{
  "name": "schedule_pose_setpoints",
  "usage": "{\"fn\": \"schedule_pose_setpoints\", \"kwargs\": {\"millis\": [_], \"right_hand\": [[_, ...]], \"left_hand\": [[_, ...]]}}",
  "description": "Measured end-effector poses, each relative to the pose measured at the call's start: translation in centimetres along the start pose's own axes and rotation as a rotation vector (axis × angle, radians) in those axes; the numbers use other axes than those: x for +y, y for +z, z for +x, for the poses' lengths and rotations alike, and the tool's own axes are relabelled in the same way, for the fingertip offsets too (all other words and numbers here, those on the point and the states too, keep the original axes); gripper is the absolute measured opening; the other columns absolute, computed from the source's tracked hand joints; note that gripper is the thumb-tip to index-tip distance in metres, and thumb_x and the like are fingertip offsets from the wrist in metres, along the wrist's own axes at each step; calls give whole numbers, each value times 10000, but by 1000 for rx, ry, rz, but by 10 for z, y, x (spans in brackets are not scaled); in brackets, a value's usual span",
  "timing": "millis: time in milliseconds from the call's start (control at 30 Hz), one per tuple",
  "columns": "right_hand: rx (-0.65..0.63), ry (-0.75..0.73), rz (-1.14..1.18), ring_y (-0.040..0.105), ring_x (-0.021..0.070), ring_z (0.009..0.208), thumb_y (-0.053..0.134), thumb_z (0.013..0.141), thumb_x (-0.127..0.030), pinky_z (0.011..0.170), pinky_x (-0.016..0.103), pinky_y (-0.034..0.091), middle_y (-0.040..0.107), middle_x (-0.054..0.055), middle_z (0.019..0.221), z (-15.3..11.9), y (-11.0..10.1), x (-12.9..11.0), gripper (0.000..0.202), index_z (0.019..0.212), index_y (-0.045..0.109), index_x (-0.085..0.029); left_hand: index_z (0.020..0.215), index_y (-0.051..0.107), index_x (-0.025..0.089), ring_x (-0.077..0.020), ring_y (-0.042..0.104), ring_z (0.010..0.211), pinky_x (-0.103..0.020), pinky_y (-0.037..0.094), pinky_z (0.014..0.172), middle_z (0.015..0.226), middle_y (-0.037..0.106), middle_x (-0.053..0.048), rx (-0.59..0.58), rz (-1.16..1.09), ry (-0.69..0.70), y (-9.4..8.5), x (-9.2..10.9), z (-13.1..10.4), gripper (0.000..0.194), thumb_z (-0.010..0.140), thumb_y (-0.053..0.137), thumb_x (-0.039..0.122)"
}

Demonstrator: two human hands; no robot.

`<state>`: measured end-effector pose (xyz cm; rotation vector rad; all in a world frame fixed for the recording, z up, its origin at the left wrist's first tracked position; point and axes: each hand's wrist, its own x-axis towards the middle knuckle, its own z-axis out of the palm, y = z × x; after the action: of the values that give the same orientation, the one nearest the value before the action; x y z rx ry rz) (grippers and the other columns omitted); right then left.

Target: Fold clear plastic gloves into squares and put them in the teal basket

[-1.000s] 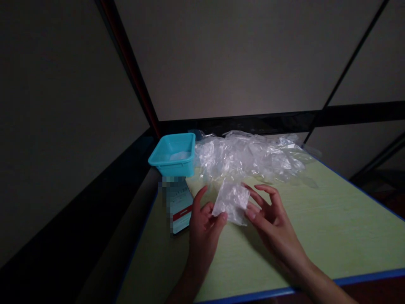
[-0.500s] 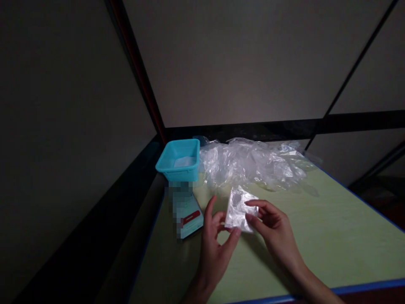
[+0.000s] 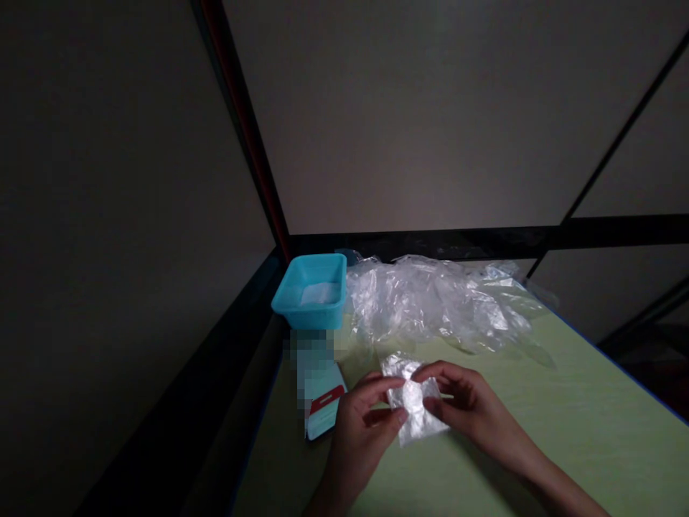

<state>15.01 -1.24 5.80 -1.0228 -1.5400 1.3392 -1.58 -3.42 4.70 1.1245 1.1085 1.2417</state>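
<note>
A small folded packet of clear, shiny plastic is held just above the table, between both hands. My left hand is closed on its left side, thumb and index finger pressing its face. From the right, my right hand pinches the same packet with thumb and fingertips. Beyond the hands lies a wide heap of crumpled clear plastic bags. To the left of my left hand is a phone with a lit screen, partly blurred by pixels.
A turquoise plastic basket stands at the table's far left corner, with something whitish and flat inside. The pale green table has a blue edge. Dark-trimmed panels rise behind and on the left.
My left hand has gone from spread fingers to closing on the plastic packet. My right hand still grips it. The view has tilted up slightly, so everything sits lower.
</note>
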Motion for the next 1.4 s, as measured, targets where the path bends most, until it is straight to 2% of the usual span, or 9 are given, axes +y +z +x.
{"fn": "schedule_pose_setpoints", "kwargs": {"millis": [167, 300, 367, 567, 733, 933, 1100, 1267, 1400], "right_hand": [[-18, 36, 44, 530, 123, 611, 659, 699, -235, 538, 232, 430, 582, -10, 683, 13, 0, -4, 187, 885, 643, -225], [3, 46, 13, 510, 112, 548, 683, 672, -262, 497, 222, 415, 546, -22, 616, 26, 0, -7, 188, 853, 663, -217], [22, 39, -36, 513, 119, 554, 691, 656, -274, 489, 224, 414, 553, -13, 623, 35, -2, -10, 184, 830, 675, -217], [63, 1, -172, 523, 138, 565, 737, 585, -339, 499, 250, 440, 566, 1, 624, 78, -13, -24, 225, 773, 696, -223], [15, -96, -203, 543, 145, 605, 735, 599, -341, 540, 275, 452, 633, 29, 737, 128, -12, -36, 227, 784, 684, -221], [-47, -163, -144, 553, 129, 598, 700, 594, -277, 580, 280, 450, 622, 1, 668, 192, 14, -52, 127, 678, 649, -196], [-114, -137, -188, 556, 128, 583, 664, 569, -155, 582, 273, 450, 628, 0, 631, 232, 48, -48, 40, 604, 657, -172], [-184, -25, -254, 569, 129, 577, 623, 584, -57, 575, 251, 468, 630, -2, 600, 251, 83, -33, 102, 587, 656, -153], [-256, 112, -286, 587, 123, 600, 572, 649, -43, 542, 227, 498, 639, 7, 659, 254, 103, -31, 128, 662, 660, -136]], "left_hand": [[1092, 625, 185, -183, 617, 796, -249, 513, 637, 1125, 611, -81, 15, 40, -28, -5, 6, 11, 466, 631, 639, 121], [1251, 490, 169, -199, 626, 806, -289, 520, 686, 1005, 661, -84, -43, 46, -24, -12, 9, 16, 594, 673, 620, 137], [1288, 435, 184, -220, 619, 894, -320, 516, 749, 1059, 641, -89, -36, 92, 44, -18, 9, 20, 620, 696, 615, 154], [1196, 514, 192, -280, 348, 1282, -451, 314, 1034, 1383, 396, -111, 184, 702, 379, -50, 7, 50, 420, 777, 525, 166], [1333, 385, 185, -282, 163, 1360, -518, 228, 1067, 1464, 280, -88, 153, 1098, 399, -69, 8, 73, 577, 772, 479, 92], [1375, 341, 172, -309, 136, 1359, -535, 284, 1042, 1472, 253, -70, 145, 1212, 326, -64, 6, 69, 648, 748, 463, 67], [1385, 328, 166, -346, 129, 1351, -536, 345, 1009, 1484, 198, -65, 123, 1192, 334, -62, -8, 61, 662, 746, 479, 87], [1425, 217, 196, -353, 135, 1347, -523, 373, 999, 1490, 150, -57, 100, 1218, 392, -67, -19, 59, 754, 737, 509, 98], [1414, 240, 168, -332, 150, 1348, -519, 396, 986, 1489, 166, -67, 144, 1345, 399, -65, -18, 59, 747, 715, 474, 43]]}}
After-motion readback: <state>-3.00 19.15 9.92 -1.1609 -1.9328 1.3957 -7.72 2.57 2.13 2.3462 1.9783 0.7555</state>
